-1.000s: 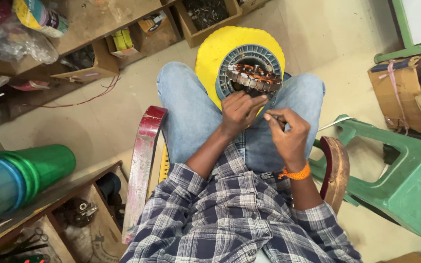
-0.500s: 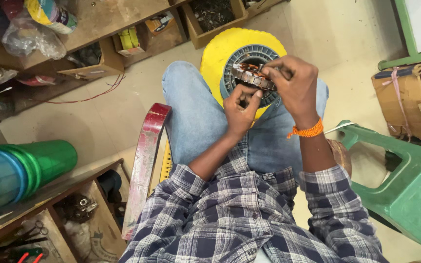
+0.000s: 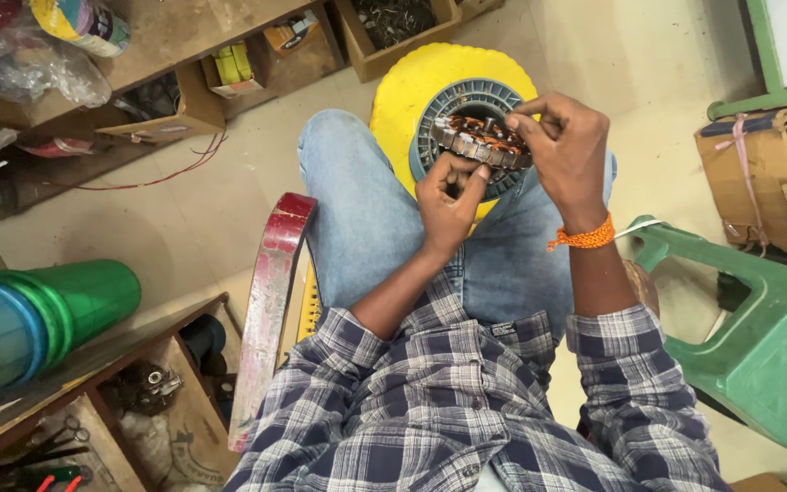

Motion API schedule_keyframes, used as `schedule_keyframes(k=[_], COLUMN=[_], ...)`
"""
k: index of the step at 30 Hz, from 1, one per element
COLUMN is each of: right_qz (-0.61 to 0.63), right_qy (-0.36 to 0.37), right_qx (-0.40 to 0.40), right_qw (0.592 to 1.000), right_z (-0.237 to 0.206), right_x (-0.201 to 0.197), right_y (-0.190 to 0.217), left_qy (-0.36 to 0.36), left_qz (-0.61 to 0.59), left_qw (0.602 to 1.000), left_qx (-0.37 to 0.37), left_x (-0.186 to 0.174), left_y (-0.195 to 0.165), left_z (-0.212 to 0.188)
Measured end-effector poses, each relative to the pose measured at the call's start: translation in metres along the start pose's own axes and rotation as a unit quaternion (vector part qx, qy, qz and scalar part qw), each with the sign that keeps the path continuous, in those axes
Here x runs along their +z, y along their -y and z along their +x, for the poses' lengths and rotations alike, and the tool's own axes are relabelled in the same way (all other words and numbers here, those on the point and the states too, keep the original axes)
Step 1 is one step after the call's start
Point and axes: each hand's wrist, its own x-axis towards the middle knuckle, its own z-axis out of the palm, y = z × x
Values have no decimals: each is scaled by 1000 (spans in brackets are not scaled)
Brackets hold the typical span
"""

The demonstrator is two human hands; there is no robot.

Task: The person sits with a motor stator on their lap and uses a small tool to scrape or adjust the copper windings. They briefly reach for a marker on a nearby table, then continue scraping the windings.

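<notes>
Stator ring pinched from both sides, over the lap

Stator [image 3: 482,138] with copper windings sits above the knees, over a grey ring [image 3: 466,100] and yellow disc [image 3: 412,91]. Left hand [image 3: 448,202] curls tight on its near edge, fingers closed. Right hand [image 3: 568,155] pinches the far rim, thumb and fingertips narrow. Can't tell if anything thin sits in that pinch, knuckles cover it. Green stool [image 3: 758,337] on the right is cut off.
</notes>
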Motion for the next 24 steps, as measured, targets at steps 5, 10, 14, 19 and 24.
schedule_keyframes(k=[5,10,14,19,24], right_qz=[10,-41,-88,-66,-99], right_qy=[-33,-55,-102,-99,-86], right_qx=[61,24,-70,-16,-107], right_qw=[998,997,988,993,986], right_z=[-29,-59,-70,-94,-113], right_x=[-16,-6,8,30,28], right_y=[2,10,9,-2,-4], left_qy=[4,9,29,90,103], left_qz=[17,19,15,215,250], left_qw=[1000,1000,999,936,891], left_qx=[-1,-1,-14,262,365], left_x=[1,-1,-4,-14,-15], left_y=[-3,-1,-2,-6,-3], left_z=[0,1,-1,4,13])
